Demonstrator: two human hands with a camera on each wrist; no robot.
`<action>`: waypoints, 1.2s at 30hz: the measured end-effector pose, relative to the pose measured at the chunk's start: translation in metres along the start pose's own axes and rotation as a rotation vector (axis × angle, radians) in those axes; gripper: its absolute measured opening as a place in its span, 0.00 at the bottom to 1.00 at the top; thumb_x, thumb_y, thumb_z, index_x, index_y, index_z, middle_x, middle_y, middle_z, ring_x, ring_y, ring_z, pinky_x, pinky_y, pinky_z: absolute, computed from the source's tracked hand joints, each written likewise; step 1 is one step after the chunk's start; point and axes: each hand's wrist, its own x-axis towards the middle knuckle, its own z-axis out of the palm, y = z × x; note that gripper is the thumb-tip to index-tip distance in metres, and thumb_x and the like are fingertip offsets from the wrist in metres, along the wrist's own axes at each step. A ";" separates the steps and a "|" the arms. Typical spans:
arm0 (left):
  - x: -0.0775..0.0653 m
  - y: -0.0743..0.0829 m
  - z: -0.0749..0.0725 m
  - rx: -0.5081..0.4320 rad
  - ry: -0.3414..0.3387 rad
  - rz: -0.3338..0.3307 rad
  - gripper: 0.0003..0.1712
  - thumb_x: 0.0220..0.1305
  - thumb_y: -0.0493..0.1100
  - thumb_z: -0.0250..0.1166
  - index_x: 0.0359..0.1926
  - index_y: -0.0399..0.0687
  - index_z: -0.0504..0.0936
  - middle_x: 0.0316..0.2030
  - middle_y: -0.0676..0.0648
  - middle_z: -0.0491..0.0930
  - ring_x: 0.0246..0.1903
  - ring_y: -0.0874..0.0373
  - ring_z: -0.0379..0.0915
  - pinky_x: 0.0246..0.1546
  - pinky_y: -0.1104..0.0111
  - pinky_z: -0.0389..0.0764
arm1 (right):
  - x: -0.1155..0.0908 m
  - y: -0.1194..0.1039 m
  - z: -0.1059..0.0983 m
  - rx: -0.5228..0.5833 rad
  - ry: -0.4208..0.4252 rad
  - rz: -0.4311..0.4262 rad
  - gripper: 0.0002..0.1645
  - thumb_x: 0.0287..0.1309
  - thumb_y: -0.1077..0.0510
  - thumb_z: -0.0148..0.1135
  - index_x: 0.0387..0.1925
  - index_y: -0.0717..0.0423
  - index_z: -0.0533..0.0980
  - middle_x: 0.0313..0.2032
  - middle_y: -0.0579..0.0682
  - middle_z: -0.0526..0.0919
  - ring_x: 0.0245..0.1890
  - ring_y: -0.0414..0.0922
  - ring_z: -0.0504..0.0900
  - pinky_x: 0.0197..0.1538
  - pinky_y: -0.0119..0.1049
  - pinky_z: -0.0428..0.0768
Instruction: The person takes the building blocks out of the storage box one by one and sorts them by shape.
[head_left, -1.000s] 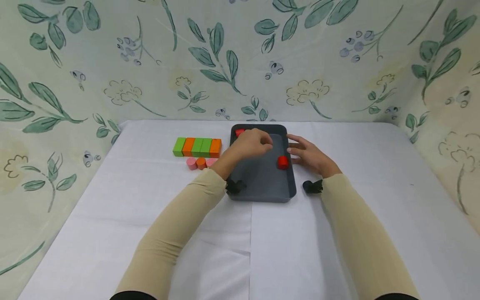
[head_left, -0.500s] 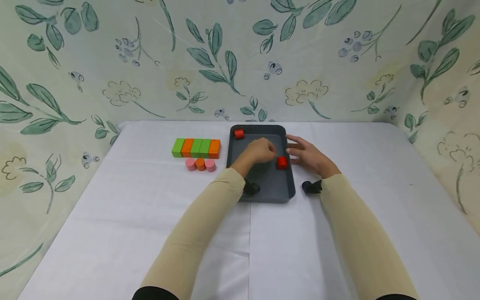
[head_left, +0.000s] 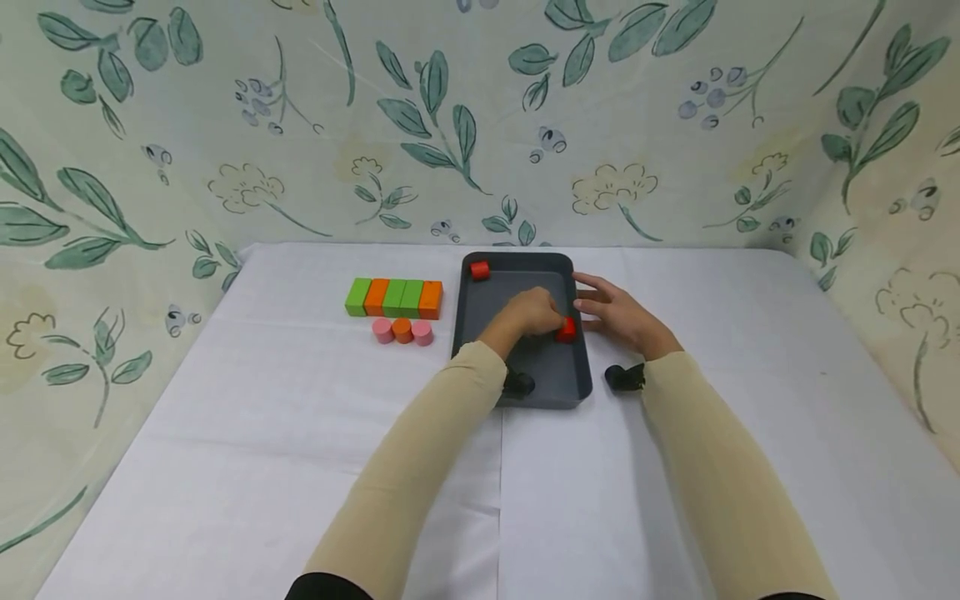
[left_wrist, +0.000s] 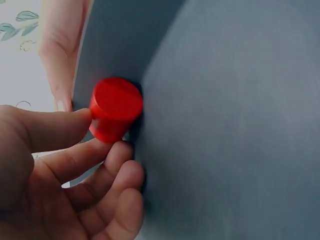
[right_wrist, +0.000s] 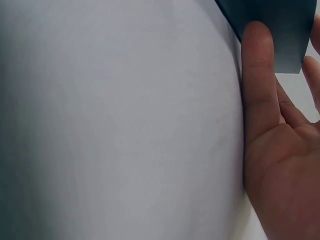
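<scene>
Inside a dark grey rectangular tray point(head_left: 551, 387), my left hand point(head_left: 534, 313) pinches a red cylinder point(left_wrist: 117, 102) by the right wall. Thumb and index finger meet its side in the left wrist view; the other fingers curl below it. A second red cylinder point(head_left: 480, 271) lies in the tray's far left corner. Outside the right wall, my right hand point(head_left: 618, 313) touches the tray with extended fingers. Its thumb point(right_wrist: 258, 65) lies against the outer wall in the right wrist view.
Left of the tray stands a row of green and orange blocks point(head_left: 393, 297). In front of them sit two pink cylinders point(head_left: 383, 331) with an orange cylinder point(head_left: 402, 331) between. A white cloth point(head_left: 225, 467) covers the table; a leaf-patterned curtain point(head_left: 510, 125) hangs behind.
From the tray's far left part, my left hand has moved right and nearer to the red cylinder at the right wall, and now pinches it. The right hand stays at the tray's side.
</scene>
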 end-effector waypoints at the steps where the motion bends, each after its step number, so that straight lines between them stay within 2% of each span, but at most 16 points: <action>1: 0.000 0.001 0.001 -0.032 -0.001 -0.010 0.11 0.65 0.47 0.62 0.34 0.45 0.85 0.23 0.52 0.74 0.23 0.60 0.71 0.23 0.73 0.71 | 0.000 0.000 0.000 0.004 -0.001 -0.002 0.41 0.73 0.56 0.51 0.79 0.38 0.46 0.78 0.58 0.49 0.76 0.59 0.56 0.72 0.56 0.66; 5: 0.001 0.003 0.002 -0.187 -0.026 -0.044 0.14 0.64 0.42 0.65 0.46 0.38 0.86 0.33 0.47 0.81 0.28 0.59 0.75 0.28 0.73 0.75 | -0.010 -0.013 0.004 0.020 -0.010 0.013 0.41 0.73 0.59 0.50 0.79 0.42 0.45 0.78 0.60 0.48 0.77 0.60 0.55 0.73 0.57 0.64; 9: 0.005 0.001 0.005 -0.322 -0.064 -0.067 0.19 0.63 0.39 0.67 0.54 0.38 0.83 0.43 0.44 0.84 0.35 0.57 0.77 0.41 0.68 0.81 | -0.018 -0.022 0.007 0.020 -0.013 0.032 0.41 0.72 0.60 0.49 0.79 0.45 0.44 0.78 0.62 0.46 0.77 0.61 0.54 0.73 0.58 0.64; 12: 0.007 -0.001 0.009 -0.375 -0.071 -0.084 0.20 0.61 0.38 0.68 0.55 0.39 0.82 0.44 0.43 0.84 0.37 0.55 0.78 0.48 0.64 0.82 | -0.018 -0.021 0.007 0.017 -0.012 0.038 0.41 0.72 0.59 0.49 0.79 0.44 0.44 0.78 0.62 0.46 0.77 0.62 0.54 0.73 0.58 0.64; 14: 0.008 -0.001 0.011 -0.394 -0.073 -0.085 0.20 0.60 0.37 0.69 0.55 0.39 0.82 0.43 0.43 0.84 0.37 0.55 0.77 0.46 0.65 0.81 | -0.019 -0.020 0.007 0.021 -0.013 0.042 0.41 0.73 0.59 0.49 0.79 0.44 0.44 0.78 0.62 0.46 0.77 0.62 0.53 0.73 0.58 0.64; 19: 0.005 -0.001 0.013 -0.398 -0.083 -0.058 0.18 0.60 0.36 0.70 0.51 0.40 0.81 0.42 0.44 0.80 0.34 0.56 0.75 0.37 0.69 0.76 | -0.021 -0.020 0.007 0.029 -0.023 0.040 0.41 0.73 0.59 0.49 0.79 0.45 0.43 0.78 0.62 0.45 0.77 0.62 0.52 0.73 0.58 0.63; 24: 0.000 -0.001 0.009 -0.395 -0.072 -0.023 0.17 0.61 0.37 0.69 0.51 0.39 0.81 0.45 0.43 0.80 0.36 0.55 0.74 0.37 0.69 0.76 | -0.017 -0.018 0.004 0.034 -0.028 0.029 0.41 0.73 0.60 0.49 0.79 0.46 0.43 0.78 0.62 0.45 0.77 0.62 0.52 0.73 0.58 0.63; 32: -0.013 -0.014 -0.006 -0.215 0.091 0.148 0.19 0.61 0.39 0.69 0.55 0.46 0.81 0.49 0.46 0.81 0.43 0.53 0.75 0.44 0.67 0.78 | 0.001 0.001 -0.001 0.012 -0.012 0.020 0.42 0.73 0.56 0.51 0.79 0.37 0.44 0.79 0.58 0.47 0.77 0.59 0.55 0.73 0.56 0.65; 36: -0.025 -0.024 -0.019 -0.228 0.109 0.208 0.19 0.63 0.41 0.67 0.56 0.49 0.80 0.51 0.47 0.81 0.48 0.53 0.76 0.50 0.66 0.81 | 0.004 0.002 -0.001 -0.001 -0.002 0.013 0.41 0.73 0.54 0.51 0.79 0.35 0.46 0.79 0.57 0.49 0.76 0.58 0.57 0.72 0.56 0.66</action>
